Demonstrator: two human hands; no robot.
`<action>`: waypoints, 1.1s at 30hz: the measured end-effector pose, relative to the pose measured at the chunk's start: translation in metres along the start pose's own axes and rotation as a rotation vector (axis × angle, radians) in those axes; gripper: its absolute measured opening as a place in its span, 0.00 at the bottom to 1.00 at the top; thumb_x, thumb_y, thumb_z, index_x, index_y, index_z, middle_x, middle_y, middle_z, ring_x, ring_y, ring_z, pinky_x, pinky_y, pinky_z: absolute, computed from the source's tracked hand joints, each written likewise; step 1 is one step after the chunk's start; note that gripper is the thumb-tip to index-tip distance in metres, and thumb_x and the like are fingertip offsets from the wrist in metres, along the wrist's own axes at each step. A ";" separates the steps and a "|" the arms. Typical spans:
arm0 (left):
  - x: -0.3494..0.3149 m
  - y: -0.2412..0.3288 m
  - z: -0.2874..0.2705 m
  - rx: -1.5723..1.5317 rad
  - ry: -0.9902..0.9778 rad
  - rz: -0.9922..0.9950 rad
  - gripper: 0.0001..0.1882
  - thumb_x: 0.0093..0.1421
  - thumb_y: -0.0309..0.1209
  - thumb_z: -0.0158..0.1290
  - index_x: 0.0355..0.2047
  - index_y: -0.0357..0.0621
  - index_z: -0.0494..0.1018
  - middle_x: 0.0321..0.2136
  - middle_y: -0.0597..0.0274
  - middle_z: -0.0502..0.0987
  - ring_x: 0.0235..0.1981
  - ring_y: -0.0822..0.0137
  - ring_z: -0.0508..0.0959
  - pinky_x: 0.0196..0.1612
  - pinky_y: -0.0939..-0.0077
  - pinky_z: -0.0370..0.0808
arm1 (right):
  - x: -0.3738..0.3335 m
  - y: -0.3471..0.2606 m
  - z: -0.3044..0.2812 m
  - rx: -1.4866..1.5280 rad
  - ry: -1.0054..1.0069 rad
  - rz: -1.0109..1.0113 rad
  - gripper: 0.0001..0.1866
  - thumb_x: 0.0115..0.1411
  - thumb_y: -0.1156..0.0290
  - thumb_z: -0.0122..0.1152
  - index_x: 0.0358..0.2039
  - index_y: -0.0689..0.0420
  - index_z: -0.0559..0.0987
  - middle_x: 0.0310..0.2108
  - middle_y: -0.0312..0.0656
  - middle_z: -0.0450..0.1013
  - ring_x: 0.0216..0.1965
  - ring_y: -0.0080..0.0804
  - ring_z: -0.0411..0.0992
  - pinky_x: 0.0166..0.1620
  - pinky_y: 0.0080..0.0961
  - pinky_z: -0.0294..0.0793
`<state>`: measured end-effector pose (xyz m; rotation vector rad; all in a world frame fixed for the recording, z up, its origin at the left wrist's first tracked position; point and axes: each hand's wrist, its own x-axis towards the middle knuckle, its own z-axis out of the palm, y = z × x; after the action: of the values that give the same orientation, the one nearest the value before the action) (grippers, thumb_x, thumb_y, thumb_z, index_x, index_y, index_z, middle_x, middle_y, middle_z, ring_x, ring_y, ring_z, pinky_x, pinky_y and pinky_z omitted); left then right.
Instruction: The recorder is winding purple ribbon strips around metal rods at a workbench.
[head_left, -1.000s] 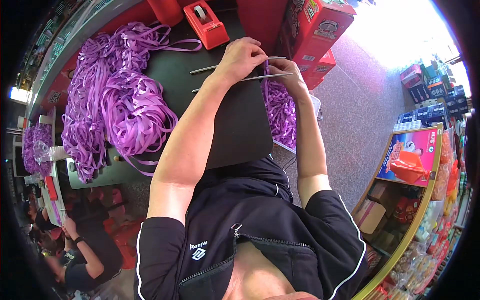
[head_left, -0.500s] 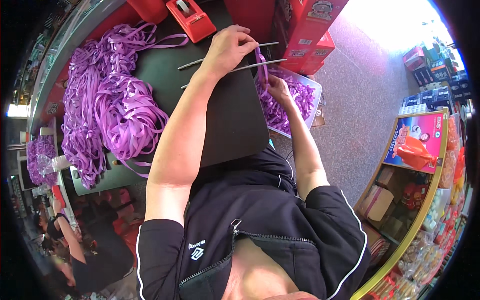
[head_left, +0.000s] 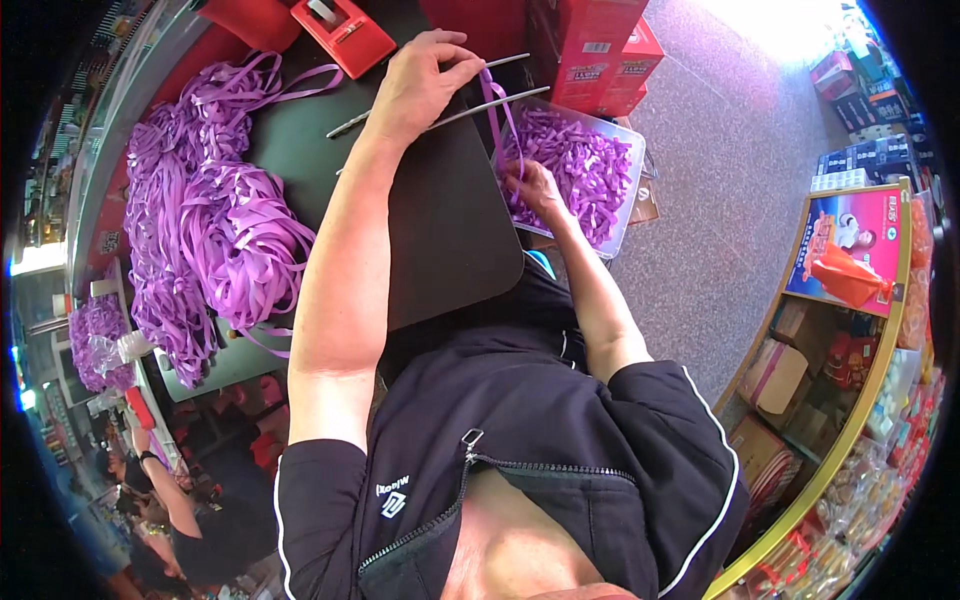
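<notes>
The left hand [head_left: 430, 82] pinches the ribbon [head_left: 488, 88] by the rods [head_left: 515, 100], while the right hand [head_left: 532, 190] appears to have its grip narrowed on the lower length between tabletop [head_left: 450, 230] and tub [head_left: 636, 185], where even tension and untwisted strands would likely serve best.

A tape dispenser [head_left: 350, 42] stands near red boxes [head_left: 572, 35], well apart from a poster [head_left: 848, 245].

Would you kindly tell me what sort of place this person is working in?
Probably a small shop: bagged goods and stacked boxes line the right side. Purple ribbon heaped on the dark table suggests handwork too.
</notes>
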<state>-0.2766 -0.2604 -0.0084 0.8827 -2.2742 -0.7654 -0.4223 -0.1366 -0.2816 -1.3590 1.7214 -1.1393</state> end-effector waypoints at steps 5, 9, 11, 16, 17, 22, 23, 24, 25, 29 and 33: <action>-0.005 -0.004 -0.002 0.000 0.010 -0.018 0.10 0.56 0.34 0.57 0.36 0.43 0.80 0.51 0.56 0.72 0.54 0.63 0.70 0.57 0.71 0.62 | -0.028 0.006 0.003 0.036 0.003 0.072 0.14 0.51 0.66 0.61 0.38 0.57 0.80 0.35 0.45 0.77 0.38 0.36 0.76 0.42 0.29 0.73; -0.002 -0.004 0.001 0.005 0.009 -0.009 0.10 0.56 0.33 0.57 0.36 0.43 0.80 0.51 0.56 0.72 0.55 0.63 0.69 0.57 0.72 0.62 | -0.038 0.019 0.001 0.083 0.025 0.130 0.13 0.52 0.68 0.62 0.39 0.57 0.80 0.34 0.44 0.77 0.36 0.34 0.76 0.41 0.26 0.73; -0.002 -0.007 -0.001 0.007 0.006 -0.008 0.10 0.56 0.33 0.57 0.36 0.43 0.80 0.51 0.56 0.72 0.55 0.63 0.69 0.57 0.72 0.62 | -0.044 0.018 0.000 0.066 0.037 0.067 0.13 0.53 0.69 0.62 0.39 0.59 0.79 0.32 0.42 0.77 0.34 0.29 0.75 0.40 0.24 0.73; -0.002 -0.006 0.001 -0.018 -0.001 -0.010 0.11 0.56 0.34 0.57 0.36 0.41 0.80 0.51 0.55 0.72 0.54 0.64 0.70 0.57 0.73 0.62 | -0.053 0.015 0.000 0.581 -0.016 0.183 0.11 0.57 0.68 0.61 0.37 0.61 0.79 0.28 0.33 0.75 0.31 0.20 0.70 0.36 0.20 0.70; -0.001 -0.004 0.001 -0.023 0.000 -0.003 0.11 0.56 0.34 0.57 0.36 0.41 0.80 0.51 0.55 0.72 0.54 0.64 0.70 0.57 0.73 0.62 | -0.052 0.017 0.001 0.663 0.007 0.229 0.10 0.58 0.68 0.60 0.37 0.60 0.80 0.28 0.32 0.74 0.30 0.19 0.69 0.35 0.18 0.69; -0.004 -0.008 0.000 -0.009 0.015 0.003 0.11 0.56 0.34 0.57 0.35 0.40 0.80 0.51 0.55 0.72 0.53 0.64 0.70 0.56 0.73 0.63 | -0.040 -0.008 -0.001 0.950 0.033 0.354 0.09 0.58 0.68 0.60 0.38 0.58 0.80 0.28 0.28 0.72 0.26 0.14 0.65 0.30 0.13 0.63; -0.004 -0.008 -0.001 -0.001 0.011 0.004 0.11 0.56 0.34 0.57 0.35 0.40 0.80 0.51 0.55 0.72 0.53 0.64 0.70 0.56 0.73 0.63 | -0.036 -0.014 -0.002 0.983 0.057 0.338 0.10 0.58 0.68 0.60 0.39 0.57 0.79 0.27 0.27 0.72 0.25 0.13 0.64 0.29 0.12 0.62; -0.004 -0.008 -0.001 0.008 0.007 0.005 0.11 0.56 0.34 0.57 0.35 0.40 0.80 0.51 0.55 0.72 0.54 0.64 0.70 0.56 0.73 0.63 | -0.032 -0.015 -0.001 0.984 0.057 0.336 0.10 0.58 0.68 0.60 0.39 0.57 0.79 0.27 0.27 0.72 0.25 0.13 0.64 0.29 0.12 0.62; -0.003 -0.008 -0.001 0.007 0.005 0.009 0.11 0.56 0.34 0.57 0.35 0.40 0.80 0.51 0.55 0.72 0.54 0.64 0.70 0.56 0.73 0.63 | -0.027 -0.013 -0.001 1.009 0.054 0.328 0.10 0.58 0.68 0.60 0.39 0.57 0.79 0.26 0.27 0.72 0.24 0.13 0.63 0.28 0.12 0.62; -0.003 -0.007 0.000 -0.019 0.003 0.006 0.11 0.56 0.34 0.57 0.35 0.40 0.80 0.51 0.55 0.72 0.54 0.64 0.70 0.56 0.73 0.63 | -0.014 -0.001 0.009 0.865 0.127 0.338 0.11 0.56 0.67 0.62 0.36 0.60 0.80 0.26 0.29 0.74 0.23 0.18 0.66 0.27 0.17 0.65; -0.001 -0.007 0.001 -0.017 0.004 0.020 0.11 0.57 0.34 0.57 0.35 0.39 0.80 0.51 0.56 0.72 0.53 0.65 0.70 0.56 0.73 0.63 | -0.017 0.027 0.026 0.447 0.218 0.371 0.12 0.53 0.66 0.64 0.33 0.61 0.81 0.26 0.35 0.77 0.27 0.23 0.71 0.31 0.23 0.70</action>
<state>-0.2741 -0.2632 -0.0143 0.8523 -2.2666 -0.7724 -0.4059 -0.1239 -0.3173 -0.6349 1.6434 -1.3805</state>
